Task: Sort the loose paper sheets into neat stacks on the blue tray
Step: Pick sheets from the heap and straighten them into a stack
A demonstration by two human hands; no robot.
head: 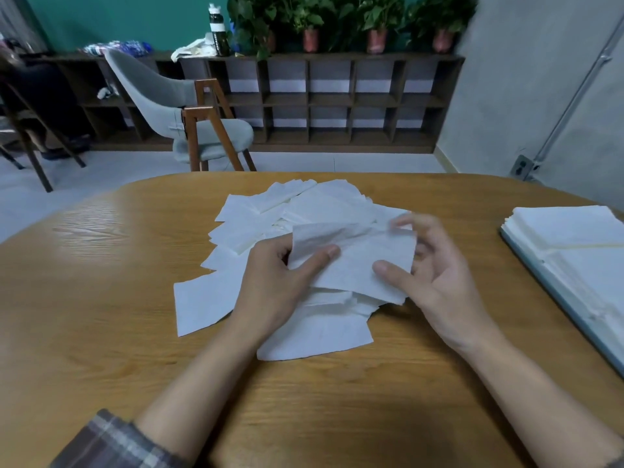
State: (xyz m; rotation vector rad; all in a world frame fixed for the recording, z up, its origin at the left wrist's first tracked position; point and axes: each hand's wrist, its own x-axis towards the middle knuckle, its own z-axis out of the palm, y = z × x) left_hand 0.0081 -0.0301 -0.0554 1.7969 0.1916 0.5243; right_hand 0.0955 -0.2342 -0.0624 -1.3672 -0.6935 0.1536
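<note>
A heap of loose white paper sheets [270, 224] lies spread over the middle of the wooden table. Above the heap I hold one sheet [351, 261] between both hands. My left hand [273, 285] pinches its left edge, thumb on top. My right hand [439, 275] holds its right side, thumb on the sheet and fingers curled behind the far corner. The blue tray [553, 292] sits at the table's right edge, carrying two neat stacks of white sheets [567, 228].
The wooden table [111, 298] has a rounded far edge. Behind it stand a grey chair with wooden legs [189, 116], a low dark shelf unit [337, 103] with potted plants and a bottle on top, and a grey wall on the right.
</note>
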